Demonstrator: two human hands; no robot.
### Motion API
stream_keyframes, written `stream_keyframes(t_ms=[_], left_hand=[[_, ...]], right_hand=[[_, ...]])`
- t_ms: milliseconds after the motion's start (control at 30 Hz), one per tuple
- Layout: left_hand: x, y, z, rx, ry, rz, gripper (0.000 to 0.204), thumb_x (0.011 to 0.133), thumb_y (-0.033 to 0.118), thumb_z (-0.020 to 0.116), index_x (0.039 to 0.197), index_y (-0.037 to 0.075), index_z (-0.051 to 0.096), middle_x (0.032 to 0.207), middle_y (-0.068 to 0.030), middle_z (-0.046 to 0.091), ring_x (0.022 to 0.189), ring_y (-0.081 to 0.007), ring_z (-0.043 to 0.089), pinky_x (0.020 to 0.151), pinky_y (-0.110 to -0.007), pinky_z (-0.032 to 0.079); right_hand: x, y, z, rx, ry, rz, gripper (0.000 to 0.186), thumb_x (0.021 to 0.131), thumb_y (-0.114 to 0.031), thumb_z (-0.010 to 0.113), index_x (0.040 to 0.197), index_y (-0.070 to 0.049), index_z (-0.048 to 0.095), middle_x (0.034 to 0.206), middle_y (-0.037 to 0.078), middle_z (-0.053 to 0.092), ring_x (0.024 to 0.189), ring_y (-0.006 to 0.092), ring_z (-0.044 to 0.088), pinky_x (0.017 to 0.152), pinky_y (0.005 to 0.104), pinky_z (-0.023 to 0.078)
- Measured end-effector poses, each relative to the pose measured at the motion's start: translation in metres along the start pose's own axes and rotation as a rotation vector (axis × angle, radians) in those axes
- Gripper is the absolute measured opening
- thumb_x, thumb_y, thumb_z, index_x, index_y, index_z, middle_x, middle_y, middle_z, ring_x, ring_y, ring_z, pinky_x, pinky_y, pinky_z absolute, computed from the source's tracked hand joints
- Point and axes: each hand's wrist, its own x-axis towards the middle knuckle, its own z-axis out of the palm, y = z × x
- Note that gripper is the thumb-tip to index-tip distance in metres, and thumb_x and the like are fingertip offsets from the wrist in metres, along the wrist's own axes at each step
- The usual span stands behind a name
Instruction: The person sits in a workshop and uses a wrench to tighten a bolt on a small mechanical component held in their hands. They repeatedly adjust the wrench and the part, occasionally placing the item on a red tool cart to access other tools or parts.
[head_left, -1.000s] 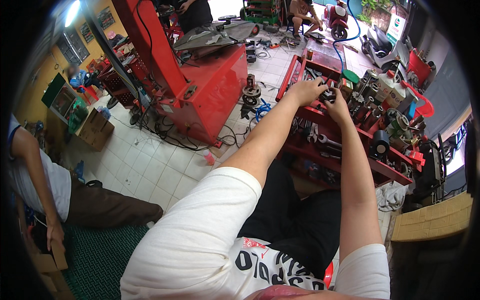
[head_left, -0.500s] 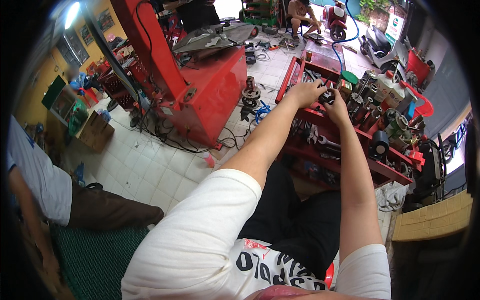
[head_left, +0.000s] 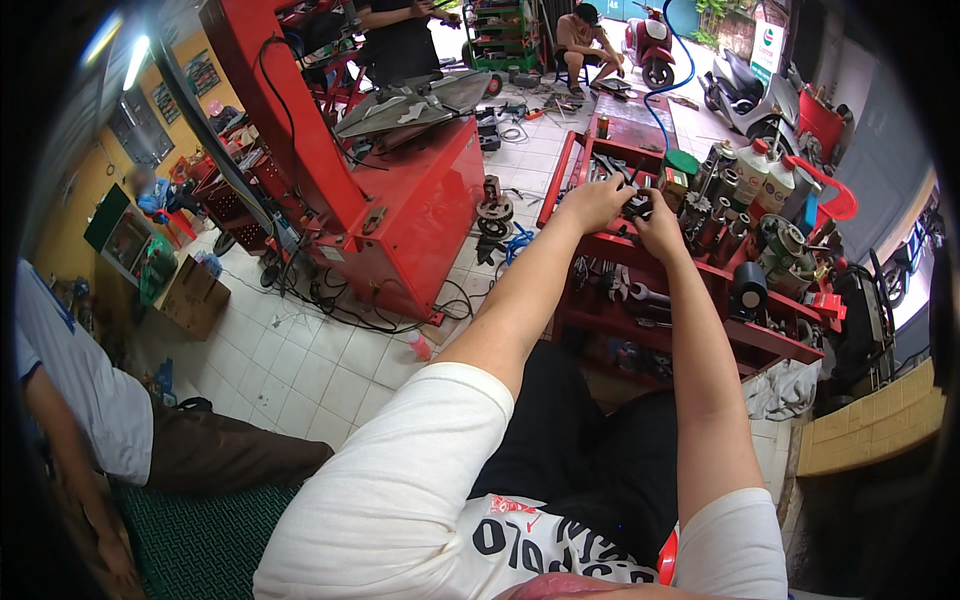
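Note:
My left hand [head_left: 602,205] is closed at the top of a red tool cart [head_left: 760,340], its fingertips gripping a small dark metal piece [head_left: 640,203] with a thin dark shaft near it. My right hand [head_left: 655,225] is closed on the same piece from the right, just below my left fingertips; its details are too small to make out. Beside them stand a green-lidded tin [head_left: 680,160], dark cylindrical tools [head_left: 705,215] and white bottles [head_left: 752,172]. Below, spanners [head_left: 645,298] lie on the cart's lower level.
A red lift machine [head_left: 400,250] stands left, with cables and metal gears [head_left: 495,215] on the white tiles. A person in grey [head_left: 80,400] is at the left edge; others are at the back, near a red scooter [head_left: 650,50]. A blue hose [head_left: 660,115] hangs behind the cart.
The view has tilted, so the scene sits lower in the picture. My hands stay together on the piece. The person at the left has shifted slightly.

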Motion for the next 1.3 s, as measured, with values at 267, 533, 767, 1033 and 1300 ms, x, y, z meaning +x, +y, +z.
stream_keyframes(t_ms=[267, 533, 767, 1033, 1300], left_hand=[[-0.003, 0.000, -0.002, -0.011, -0.013, -0.015, 0.045, 0.091, 0.015, 0.074, 0.133, 0.014, 0.058, 0.126, -0.0166, 0.058, 0.099, -0.0396, 0.071, 0.083, -0.048, 0.060], [0.000, -0.003, 0.001, 0.001, 0.005, 0.006, 0.046, 0.091, 0.013, 0.073, 0.134, 0.014, 0.057, 0.128, -0.0171, 0.057, 0.100, -0.0398, 0.071, 0.084, -0.049, 0.060], [-0.001, 0.001, -0.001, -0.009, -0.012, -0.019, 0.048, 0.091, 0.015, 0.073, 0.136, 0.013, 0.055, 0.127, -0.0179, 0.058, 0.100, -0.0406, 0.071, 0.084, -0.049, 0.060], [0.000, 0.001, 0.000, -0.003, -0.016, -0.033, 0.048, 0.092, 0.018, 0.071, 0.137, 0.012, 0.055, 0.116, -0.0183, 0.064, 0.098, -0.0404, 0.071, 0.085, -0.049, 0.060], [0.001, -0.003, 0.003, 0.008, 0.024, -0.005, 0.047, 0.090, 0.016, 0.071, 0.135, 0.011, 0.058, 0.112, -0.0178, 0.066, 0.098, -0.0404, 0.071, 0.085, -0.049, 0.059]], right_hand=[[-0.005, -0.014, -0.003, -0.017, 0.001, 0.014, 0.057, 0.085, -0.007, 0.072, 0.139, -0.006, 0.054, 0.121, 0.025, 0.071, 0.116, 0.0410, 0.068, 0.101, 0.0459, 0.053], [0.006, 0.006, 0.006, -0.043, 0.005, 0.037, 0.051, 0.089, -0.007, 0.069, 0.138, -0.005, 0.054, 0.117, 0.027, 0.071, 0.113, 0.0411, 0.070, 0.098, 0.0457, 0.054], [-0.004, -0.010, -0.003, -0.048, 0.030, 0.029, 0.054, 0.085, -0.007, 0.073, 0.136, -0.007, 0.058, 0.116, 0.026, 0.072, 0.113, 0.0425, 0.069, 0.098, 0.0477, 0.054], [-0.005, -0.008, -0.003, -0.103, 0.084, 0.036, 0.049, 0.085, -0.010, 0.078, 0.131, -0.008, 0.063, 0.110, 0.019, 0.076, 0.104, 0.0336, 0.074, 0.090, 0.0423, 0.057], [-0.008, -0.011, -0.002, -0.136, 0.127, 0.053, 0.043, 0.085, -0.014, 0.081, 0.125, -0.007, 0.067, 0.112, 0.017, 0.077, 0.107, 0.0346, 0.074, 0.091, 0.0415, 0.056]])
